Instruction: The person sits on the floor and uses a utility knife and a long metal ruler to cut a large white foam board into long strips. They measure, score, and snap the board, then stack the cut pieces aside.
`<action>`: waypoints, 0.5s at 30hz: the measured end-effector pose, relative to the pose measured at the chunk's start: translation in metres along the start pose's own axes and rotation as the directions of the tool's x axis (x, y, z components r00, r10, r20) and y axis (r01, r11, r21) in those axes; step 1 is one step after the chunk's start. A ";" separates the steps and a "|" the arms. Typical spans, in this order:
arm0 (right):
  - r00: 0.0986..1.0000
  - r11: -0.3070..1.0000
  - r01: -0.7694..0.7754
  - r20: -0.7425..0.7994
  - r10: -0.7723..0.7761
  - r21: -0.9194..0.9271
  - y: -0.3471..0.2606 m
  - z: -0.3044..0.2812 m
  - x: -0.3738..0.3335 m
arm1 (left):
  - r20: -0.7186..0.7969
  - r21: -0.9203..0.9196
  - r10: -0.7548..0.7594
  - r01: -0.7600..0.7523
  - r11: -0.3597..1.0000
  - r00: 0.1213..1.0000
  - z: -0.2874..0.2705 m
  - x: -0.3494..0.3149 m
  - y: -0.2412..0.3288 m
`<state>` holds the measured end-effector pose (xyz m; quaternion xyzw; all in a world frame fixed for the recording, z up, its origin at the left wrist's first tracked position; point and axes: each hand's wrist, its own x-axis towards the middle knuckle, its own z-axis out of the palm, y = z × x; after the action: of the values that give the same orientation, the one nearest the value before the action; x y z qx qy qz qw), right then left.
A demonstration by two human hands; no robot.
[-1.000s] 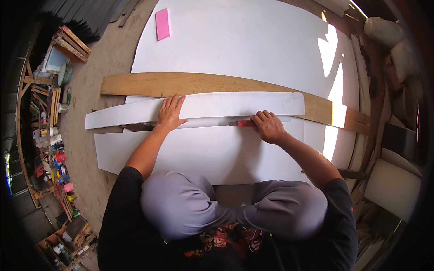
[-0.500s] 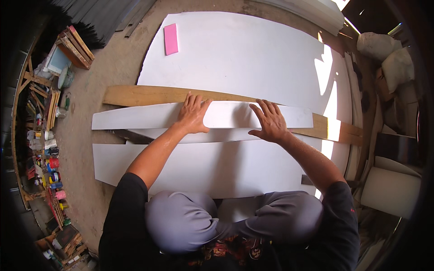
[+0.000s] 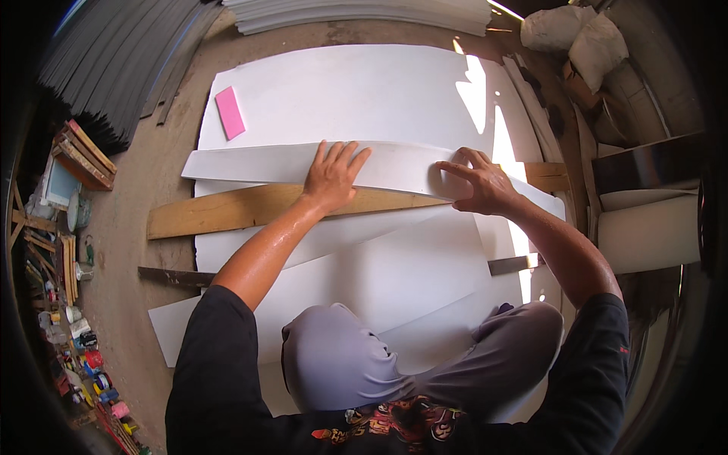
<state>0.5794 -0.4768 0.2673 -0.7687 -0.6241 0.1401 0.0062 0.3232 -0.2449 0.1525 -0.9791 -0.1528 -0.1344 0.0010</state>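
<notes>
A long white strip [image 3: 402, 163] of thin sheet material lies across the larger white sheet [image 3: 326, 83], its right end reaching toward my right forearm. My left hand [image 3: 331, 178] lies on the strip with its fingers spread over the surface. On the strip's right part rests my right hand [image 3: 485, 186], fingers apart and bent, thumb at the near edge. Just nearer to me is a brown wooden board [image 3: 220, 212] with a curved edge, partly hidden by the strip and my left arm. Another white sheet [image 3: 379, 262] lies askew in front of my legs.
A pink rectangular block [image 3: 230, 114] sits on the large sheet's far left. A dark bar [image 3: 174, 277] runs beneath the near sheet. Paint cans and wood pieces line the left side. Stacked sheets [image 3: 364, 17] lie at the back; pale sacks [image 3: 595, 49] stand far right.
The white strip has moved away from me and off most of the wooden board, both hands moving with it. The near sheet now lies askew, and my right knee has shifted. The view has also shifted.
</notes>
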 end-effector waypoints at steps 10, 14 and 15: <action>0.921 0.953 -0.302 -0.251 0.298 0.025 0.101 0.010 -0.159 | 0.013 0.247 -0.199 0.189 0.950 0.980 -0.003 0.102 0.083; 0.843 0.916 -0.398 -0.372 0.389 0.057 0.174 0.049 -0.230 | 0.353 0.094 -0.324 0.312 0.946 0.878 -0.007 0.195 0.180; 0.816 0.910 -0.410 -0.420 0.397 0.064 0.194 0.063 -0.251 | 0.366 0.020 -0.316 0.332 0.943 0.875 0.001 0.212 0.209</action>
<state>0.7056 -0.7710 0.2235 -0.8950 -0.4326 -0.0411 0.1003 0.5807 -0.3803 0.2154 -0.9472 -0.3091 0.0478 -0.0709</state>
